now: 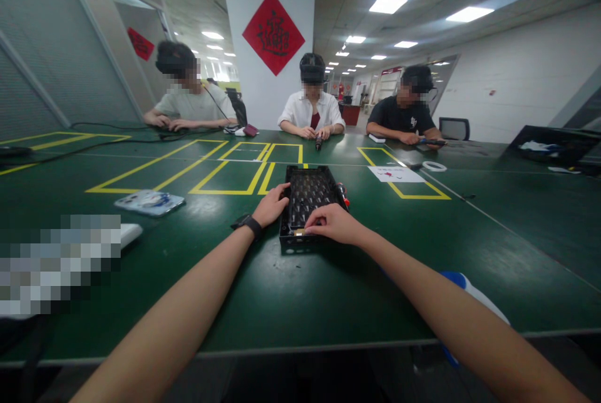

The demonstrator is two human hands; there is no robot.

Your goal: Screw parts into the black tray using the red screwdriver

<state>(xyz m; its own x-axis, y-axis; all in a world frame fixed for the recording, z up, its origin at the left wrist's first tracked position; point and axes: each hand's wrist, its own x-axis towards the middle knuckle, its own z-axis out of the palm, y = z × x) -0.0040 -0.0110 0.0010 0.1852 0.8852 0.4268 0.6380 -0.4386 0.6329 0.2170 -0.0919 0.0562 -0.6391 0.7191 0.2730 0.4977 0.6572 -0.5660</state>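
Near side: strip of glossy green tabletop (260, 309) is free between the bare forearms (190, 296), straight up to the rectangular black case (292, 242). Case's left wall is blocked by the left hand (272, 204), near right corner by the right hand (335, 224). Small red-and-black object (346, 198) sits tight against the right side. Far end is approachable from beyond. Left of the left wrist, flat light-blue patterned phone (150, 202) narrows things. Right side runs open until the white paper sheet (395, 174).
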